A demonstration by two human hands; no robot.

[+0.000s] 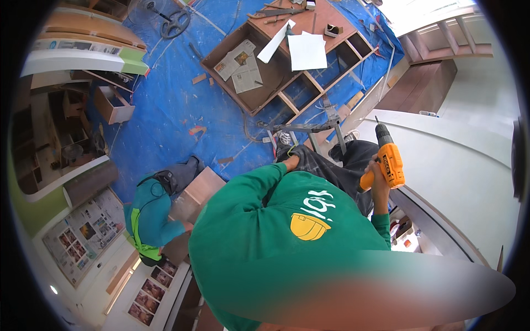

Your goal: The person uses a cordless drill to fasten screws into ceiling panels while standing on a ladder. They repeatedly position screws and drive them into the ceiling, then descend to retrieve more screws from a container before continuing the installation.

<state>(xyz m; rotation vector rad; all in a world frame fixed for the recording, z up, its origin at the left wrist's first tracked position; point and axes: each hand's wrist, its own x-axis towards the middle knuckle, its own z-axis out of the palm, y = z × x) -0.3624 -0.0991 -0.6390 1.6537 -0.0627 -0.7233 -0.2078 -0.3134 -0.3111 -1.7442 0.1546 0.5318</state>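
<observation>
On blue sheeting (160, 121) lies a brown cabinet (270, 69) with newspaper sheets (247, 81) inside, well apart from a co-worker (154, 207) in teal.

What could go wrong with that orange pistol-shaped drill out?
1. The right hand holds the orange pistol-shaped drill with its thin dark bit exposed; swung right, it might scratch the long white panel.
2. Loose reddish-brown scraps on the wrinkled blue floor sheet could make someone slip.

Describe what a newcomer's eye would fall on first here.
Probably the orange power drill, gripped in the right hand at the picture's right. Next, the green long-sleeved top filling the lower middle, then the compartmented wooden cabinet on the blue tarp above.
</observation>
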